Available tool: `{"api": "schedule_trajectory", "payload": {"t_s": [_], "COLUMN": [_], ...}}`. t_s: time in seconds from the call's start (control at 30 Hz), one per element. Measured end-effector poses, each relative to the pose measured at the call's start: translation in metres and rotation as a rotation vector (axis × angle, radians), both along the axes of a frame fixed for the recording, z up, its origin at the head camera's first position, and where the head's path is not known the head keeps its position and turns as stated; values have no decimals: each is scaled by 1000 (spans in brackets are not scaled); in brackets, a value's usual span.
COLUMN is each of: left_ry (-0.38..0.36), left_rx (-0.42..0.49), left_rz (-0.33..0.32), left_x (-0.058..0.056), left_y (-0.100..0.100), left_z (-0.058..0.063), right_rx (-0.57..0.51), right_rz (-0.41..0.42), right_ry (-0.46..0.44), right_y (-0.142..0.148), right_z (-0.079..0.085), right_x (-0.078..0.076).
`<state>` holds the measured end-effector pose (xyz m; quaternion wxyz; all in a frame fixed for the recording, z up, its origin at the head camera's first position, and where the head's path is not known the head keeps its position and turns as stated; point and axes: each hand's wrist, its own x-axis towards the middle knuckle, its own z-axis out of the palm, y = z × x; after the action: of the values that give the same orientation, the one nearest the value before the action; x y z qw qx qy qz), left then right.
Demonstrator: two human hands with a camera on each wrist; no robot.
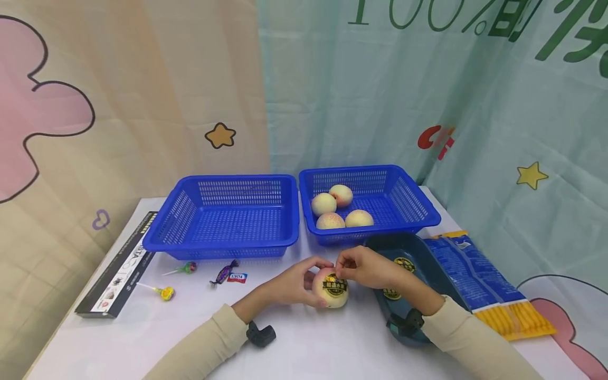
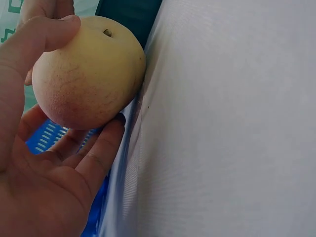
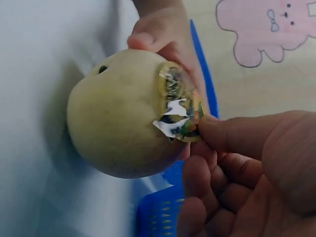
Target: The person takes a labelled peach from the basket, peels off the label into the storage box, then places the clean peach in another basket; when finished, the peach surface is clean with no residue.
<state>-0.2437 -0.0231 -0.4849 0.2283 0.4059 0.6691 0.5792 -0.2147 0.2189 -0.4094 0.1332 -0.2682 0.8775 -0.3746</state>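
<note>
My left hand [image 1: 293, 282] holds a pale yellow peach [image 1: 328, 299] on the white table, thumb on one side and fingers round the other. The left wrist view shows the peach's [image 2: 94, 74] stem end and a pink blush. A shiny black-and-gold sticker [image 3: 177, 106] sits on the peach's side, and its surface looks creased in the right wrist view. My right hand [image 1: 363, 266] pinches the sticker's edge between thumb and index finger. Beneath the right forearm stands a dark teal tray [image 1: 439, 279], where black-and-gold stickers [image 1: 405, 264] are visible.
Several peaches [image 1: 359, 218] lie in the right blue basket [image 1: 404, 203]; a second blue basket [image 1: 220, 250] stands left of it. Lollipops [image 1: 167, 293], a purple-wrapped candy [image 1: 223, 273], a small red-and-blue packet [image 1: 237, 277], a long black-and-white box [image 1: 116, 272] and a blue-yellow bag [image 1: 489, 285] lie around.
</note>
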Motion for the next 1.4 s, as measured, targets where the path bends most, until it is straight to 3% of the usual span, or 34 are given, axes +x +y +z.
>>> {"api": "schedule_trajectory", "payload": {"t_s": [0.13,0.3,0.4,0.57,0.7,0.87,1.4], "left_ry": [5,-6,-3,8,12,9,2], "left_rx": [1,-14,-41,-60,-65,-56,-39], "left_rz": [-6,25,44,51,63,61,49], "left_x": [-2,-2,-3,-3,-3,-4,-5], "left_y": [-1,-1,-4,-4,-4,-4,-4], "left_z": [1,-2,-3,-4,-4,-4,-6], "right_rx": [-52,-120,-99,12,94,209,375], "right_rz": [31,18,-29,-81,-66,-71,-84], "right_ry": [-72,-145,-173,-263,-248,-162,-148], "right_y": [13,58,89,119,120,110,97], "right_z": [19,39,33,5,-10,-13,-25], "right_x": [11,22,25,32,35,33,22]}}
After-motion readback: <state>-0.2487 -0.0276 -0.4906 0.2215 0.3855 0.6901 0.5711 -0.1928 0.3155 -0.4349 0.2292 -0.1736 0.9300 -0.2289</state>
